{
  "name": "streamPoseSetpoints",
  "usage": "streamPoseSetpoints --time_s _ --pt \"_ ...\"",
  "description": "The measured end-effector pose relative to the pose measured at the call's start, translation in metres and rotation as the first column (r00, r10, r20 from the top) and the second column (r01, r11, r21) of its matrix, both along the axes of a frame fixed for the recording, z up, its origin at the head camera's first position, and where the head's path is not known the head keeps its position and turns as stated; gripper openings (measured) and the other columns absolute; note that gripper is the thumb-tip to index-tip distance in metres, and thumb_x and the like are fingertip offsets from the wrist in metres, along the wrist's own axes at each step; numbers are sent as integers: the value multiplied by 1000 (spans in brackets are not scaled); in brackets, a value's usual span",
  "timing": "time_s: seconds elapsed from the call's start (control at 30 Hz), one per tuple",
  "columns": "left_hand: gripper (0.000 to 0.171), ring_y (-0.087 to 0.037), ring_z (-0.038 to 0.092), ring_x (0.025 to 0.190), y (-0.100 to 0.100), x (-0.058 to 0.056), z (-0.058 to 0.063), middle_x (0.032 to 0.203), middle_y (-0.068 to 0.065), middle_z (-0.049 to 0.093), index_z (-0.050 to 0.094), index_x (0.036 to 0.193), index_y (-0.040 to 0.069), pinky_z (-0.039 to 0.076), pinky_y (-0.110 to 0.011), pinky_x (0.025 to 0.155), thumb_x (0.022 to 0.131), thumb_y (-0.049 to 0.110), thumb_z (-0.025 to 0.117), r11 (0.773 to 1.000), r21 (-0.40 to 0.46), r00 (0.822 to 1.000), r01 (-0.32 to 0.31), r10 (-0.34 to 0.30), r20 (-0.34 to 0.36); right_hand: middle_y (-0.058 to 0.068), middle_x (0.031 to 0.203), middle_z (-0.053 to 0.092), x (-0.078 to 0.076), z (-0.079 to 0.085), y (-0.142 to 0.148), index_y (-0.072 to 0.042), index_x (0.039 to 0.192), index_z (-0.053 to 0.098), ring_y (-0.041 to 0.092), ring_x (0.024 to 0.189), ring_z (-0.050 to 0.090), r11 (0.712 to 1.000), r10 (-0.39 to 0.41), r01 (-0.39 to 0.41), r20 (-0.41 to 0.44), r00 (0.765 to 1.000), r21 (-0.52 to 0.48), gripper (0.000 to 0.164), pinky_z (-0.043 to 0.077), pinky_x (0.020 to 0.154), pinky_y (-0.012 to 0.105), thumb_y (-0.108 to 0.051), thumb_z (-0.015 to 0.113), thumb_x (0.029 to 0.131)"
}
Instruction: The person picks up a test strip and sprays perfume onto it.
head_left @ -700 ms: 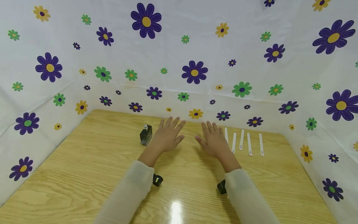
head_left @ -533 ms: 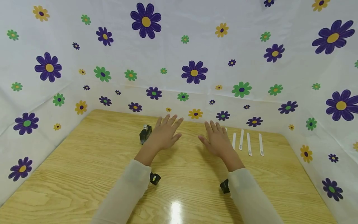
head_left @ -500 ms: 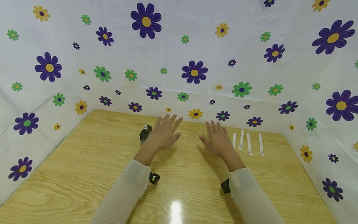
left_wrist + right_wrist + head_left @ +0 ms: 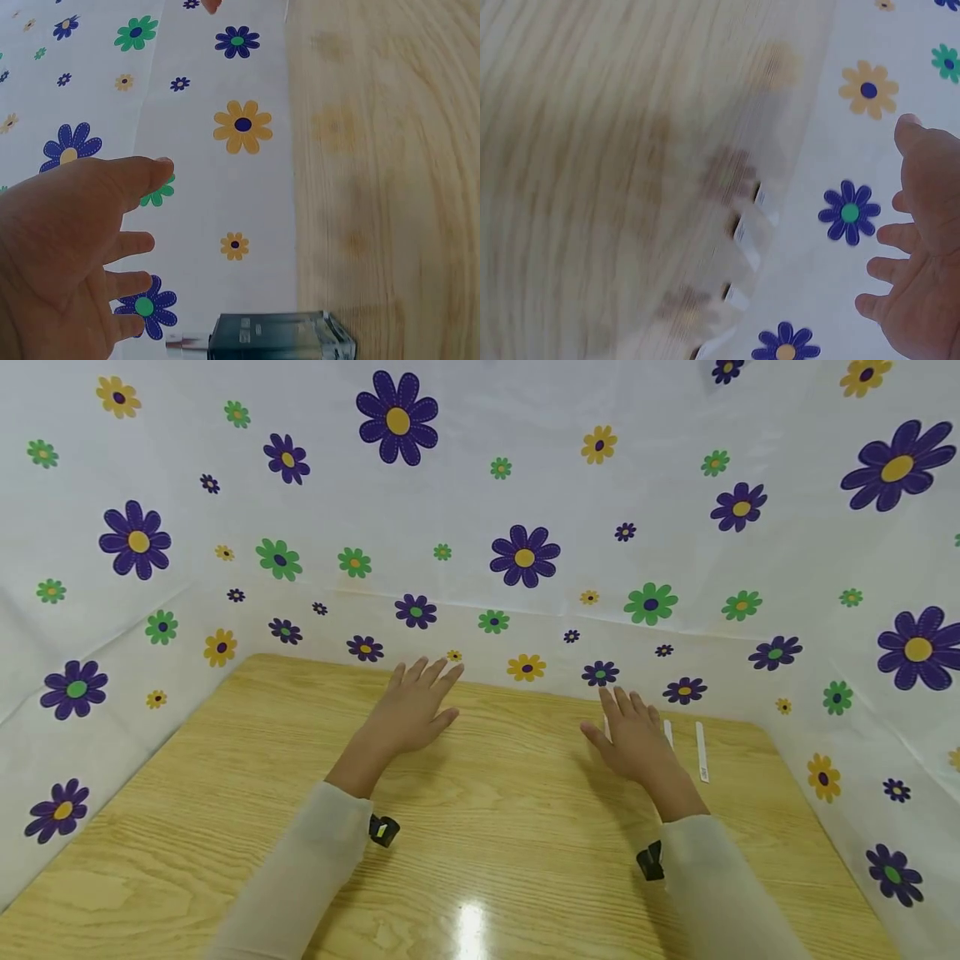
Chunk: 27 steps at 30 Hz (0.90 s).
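Observation:
My left hand [image 4: 408, 714] is held over the left middle of the table with its fingers spread and nothing in it. In the left wrist view a dark, angular glass perfume bottle [image 4: 270, 336] with a silvery neck stands near that hand. The head view has the bottle hidden behind the left hand. Also with extended fingers and holding nothing, my right hand [image 4: 633, 735] is above several narrow white paper strips [image 4: 702, 752], covering most of them. More of these strips show in the right wrist view, their ends marked with small dark print.
A light wood table [image 4: 495, 827] spans the view. White cloth [image 4: 465, 510] printed with purple, green and yellow flowers rises along its back and both sides. Black straps [image 4: 384, 831] with devices are at both wrists, by the pale sleeves [image 4: 292, 868].
Both hands have moved apart: the left one leftward, now hiding the perfume bottle, and the right one rightward over the paper strips. The fingers stay extended.

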State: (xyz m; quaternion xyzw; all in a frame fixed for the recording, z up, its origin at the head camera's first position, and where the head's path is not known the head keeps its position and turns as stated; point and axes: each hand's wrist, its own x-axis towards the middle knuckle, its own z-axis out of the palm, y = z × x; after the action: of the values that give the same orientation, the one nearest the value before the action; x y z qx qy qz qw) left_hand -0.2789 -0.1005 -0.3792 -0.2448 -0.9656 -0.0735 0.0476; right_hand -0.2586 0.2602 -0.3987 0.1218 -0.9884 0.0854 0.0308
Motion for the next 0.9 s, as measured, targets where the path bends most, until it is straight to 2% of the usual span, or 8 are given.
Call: streamPoseSetpoints --time_s 0.27,0.63,0.9 --pt "69 -42 15 154 -24 -4 -8 169 -16 20 17 166 17 10 -64 121 109 45 44 1000 8 1000 -5 5 30 37 162 17 9 4 36 8 159 20 59 147 13 1000 -21 21 23 1000 10 77 11 113 75 -46 42 110" --pt "80 -45 19 152 -68 -10 -25 167 -20 21 9 167 19 10 -67 119 106 57 44 997 82 999 -1 -3 49 43 157 19 14 -7 90 13 156 19 65 141 18 997 -65 62 61 996 49 80 16 109 77 -49 37 110" --pt "89 -43 21 152 -86 -10 -26 167 -18 24 11 167 17 11 -69 118 101 61 51 998 66 996 19 -25 88 49 151 22 21 -14 117 20 152 22 69 135 23 995 -100 97 79 992 33 80 22 108 76 -45 42 110"
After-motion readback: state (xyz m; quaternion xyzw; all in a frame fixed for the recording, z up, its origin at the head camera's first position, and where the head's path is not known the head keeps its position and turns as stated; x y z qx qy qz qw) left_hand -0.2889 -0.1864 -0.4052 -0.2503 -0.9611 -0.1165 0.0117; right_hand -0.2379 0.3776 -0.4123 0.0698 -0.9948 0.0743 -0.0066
